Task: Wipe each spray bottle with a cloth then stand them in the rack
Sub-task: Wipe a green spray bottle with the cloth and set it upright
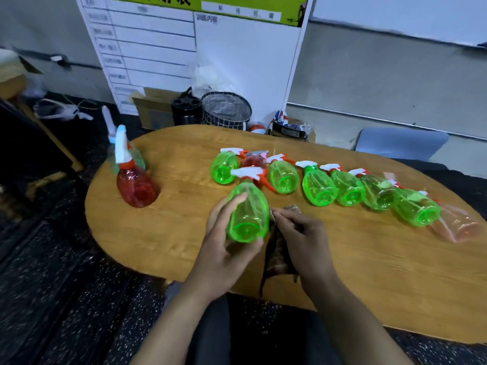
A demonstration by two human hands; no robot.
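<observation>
My left hand [224, 248] grips a green spray bottle [247, 212] by its body, base toward me, above the wooden table [184, 227]. My right hand [303, 241] holds a dark brown cloth [276, 256] against the bottle's right side. Several more green spray bottles [319, 187] lie in a row across the table, with a red one [254, 162] behind them. A red spray bottle [135, 184] stands alone at the table's left. No rack is visible.
A pale pink bottle in a plastic wrapper [458, 223] lies at the row's right end. Behind the table stand a checked basket [226, 110], a black container [185, 108], a cardboard box [152, 109] and a whiteboard [184, 48]. A blue chair [400, 143] is at the right.
</observation>
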